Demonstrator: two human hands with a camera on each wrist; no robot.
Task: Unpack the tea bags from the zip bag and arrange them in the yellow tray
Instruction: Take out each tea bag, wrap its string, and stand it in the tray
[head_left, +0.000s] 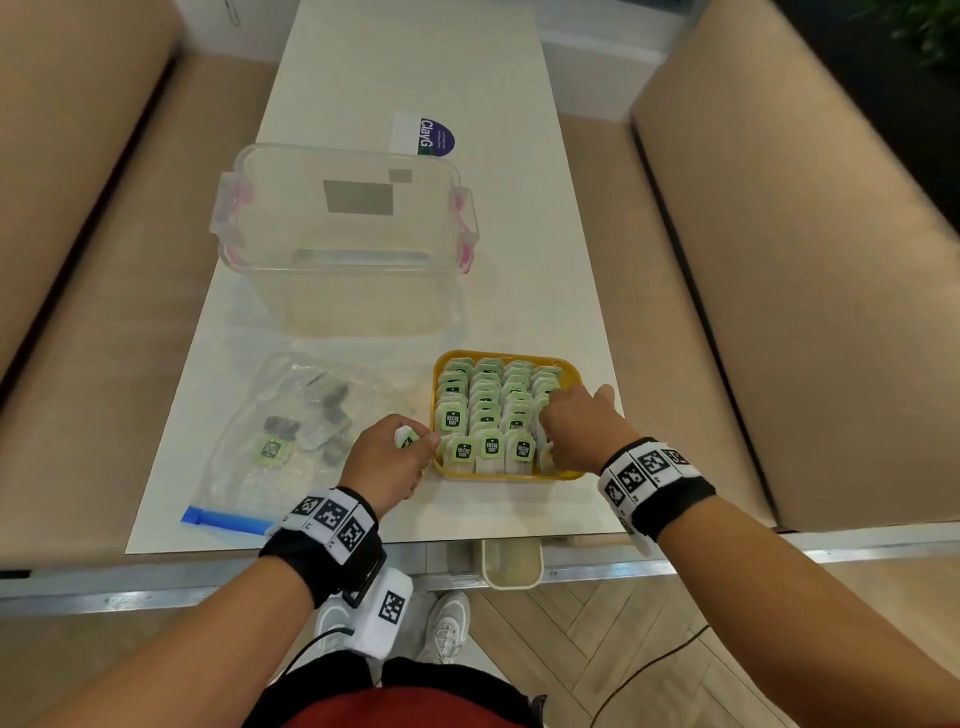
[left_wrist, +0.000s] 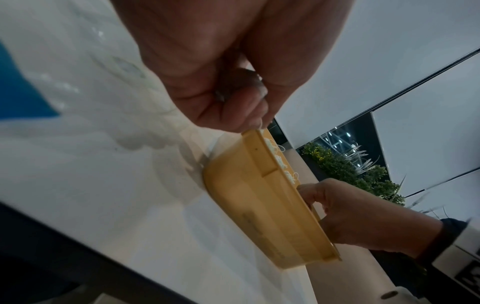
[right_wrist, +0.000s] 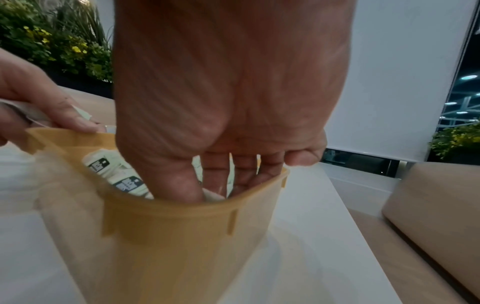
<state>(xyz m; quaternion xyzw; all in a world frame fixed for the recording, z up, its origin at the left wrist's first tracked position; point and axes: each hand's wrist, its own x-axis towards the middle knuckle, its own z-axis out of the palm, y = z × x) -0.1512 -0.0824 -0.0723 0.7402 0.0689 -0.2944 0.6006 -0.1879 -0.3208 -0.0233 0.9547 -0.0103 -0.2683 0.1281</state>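
While two hands crowd one yellow tray (head_left: 575, 370) — left hand (head_left: 387, 462) pinching one tea bag (head_left: 404, 437), right hand (head_left: 582, 426) fingers straight among rows.

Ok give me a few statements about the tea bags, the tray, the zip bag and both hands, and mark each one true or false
1. The left hand pinches a tea bag beside the yellow tray. True.
2. The right hand rests on the clear plastic box. False: its fingers reach down into the tray among the tea bags.
3. The zip bag lies left of the tray. True.
4. The tray is nearly empty. False: rows of tea bags fill most of it.
5. The zip bag holds no more tea bags. False: a few remain inside.
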